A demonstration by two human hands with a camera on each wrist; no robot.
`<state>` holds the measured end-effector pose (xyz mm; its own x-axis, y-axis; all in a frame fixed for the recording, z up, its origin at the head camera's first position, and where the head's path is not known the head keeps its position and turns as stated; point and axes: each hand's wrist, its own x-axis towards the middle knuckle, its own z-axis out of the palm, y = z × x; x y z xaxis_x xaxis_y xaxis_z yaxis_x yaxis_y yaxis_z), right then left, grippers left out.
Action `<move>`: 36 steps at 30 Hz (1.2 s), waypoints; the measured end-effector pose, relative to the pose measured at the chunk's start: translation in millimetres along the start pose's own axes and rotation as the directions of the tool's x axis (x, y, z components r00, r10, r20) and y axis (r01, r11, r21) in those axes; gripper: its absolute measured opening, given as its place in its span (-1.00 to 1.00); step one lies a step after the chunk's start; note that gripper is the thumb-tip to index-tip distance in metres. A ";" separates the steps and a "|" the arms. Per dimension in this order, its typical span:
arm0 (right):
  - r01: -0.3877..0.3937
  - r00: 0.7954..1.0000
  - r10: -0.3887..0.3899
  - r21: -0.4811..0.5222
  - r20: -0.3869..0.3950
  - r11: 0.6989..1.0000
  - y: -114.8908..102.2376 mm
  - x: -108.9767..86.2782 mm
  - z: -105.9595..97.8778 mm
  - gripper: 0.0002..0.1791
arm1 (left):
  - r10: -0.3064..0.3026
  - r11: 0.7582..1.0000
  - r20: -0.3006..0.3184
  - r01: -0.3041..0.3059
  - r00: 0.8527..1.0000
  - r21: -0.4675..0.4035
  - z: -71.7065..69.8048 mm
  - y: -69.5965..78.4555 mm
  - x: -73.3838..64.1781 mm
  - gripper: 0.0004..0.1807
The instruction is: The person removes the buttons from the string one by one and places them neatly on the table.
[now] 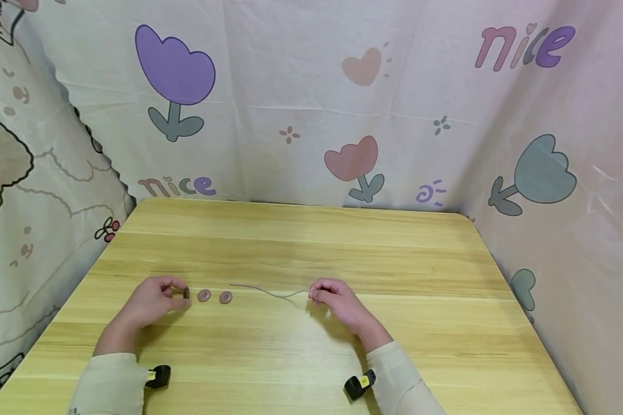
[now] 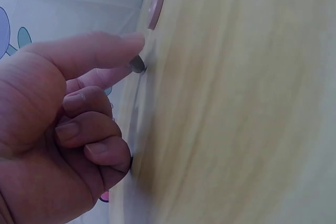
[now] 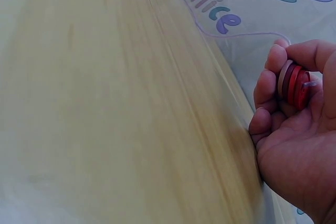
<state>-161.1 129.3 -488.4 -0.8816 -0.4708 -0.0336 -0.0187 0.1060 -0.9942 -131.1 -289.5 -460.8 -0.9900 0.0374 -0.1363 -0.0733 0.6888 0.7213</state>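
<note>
My left hand pinches a dark button on edge between thumb and index finger, close over the wooden table. In the left wrist view this dark button shows past the thumb tip, and the other fingers are curled in. Just right of it lie two flat pinkish-brown buttons. My right hand pinches a thin string whose loose length runs leftward towards the buttons. Inside the right hand's curled fingers sits a stack of red and brown buttons, with the string leaving above it.
The wooden table reaches back to a printed curtain with flowers and lettering, which also hangs along both sides. Black wrist cameras sit at the light sleeves.
</note>
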 end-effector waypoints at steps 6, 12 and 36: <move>-0.006 1.000 0.006 0.009 0.003 1.000 1.7 -0.2 -0.3 -0.80 | -0.002 1.000 -0.011 0.002 1.000 0.009 1.1 -2.7 0.9 -0.60; -0.016 1.000 0.016 0.017 -0.004 1.000 -0.7 -0.6 0.2 -0.78 | 0.003 1.000 -0.020 -0.003 1.000 0.022 -0.7 -2.9 1.1 -0.61; -0.014 1.000 0.014 0.007 -0.005 1.000 0.0 0.1 0.0 -0.79 | -0.072 0.997 -0.005 0.071 0.997 -0.023 -0.8 -6.8 3.9 -0.61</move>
<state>-161.2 129.3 -488.4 -0.8843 -0.4646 -0.0470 -0.0033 0.1067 -0.9943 -134.5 -294.6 -465.7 -0.9827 -0.0154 -0.1843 -0.1466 0.6727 0.7253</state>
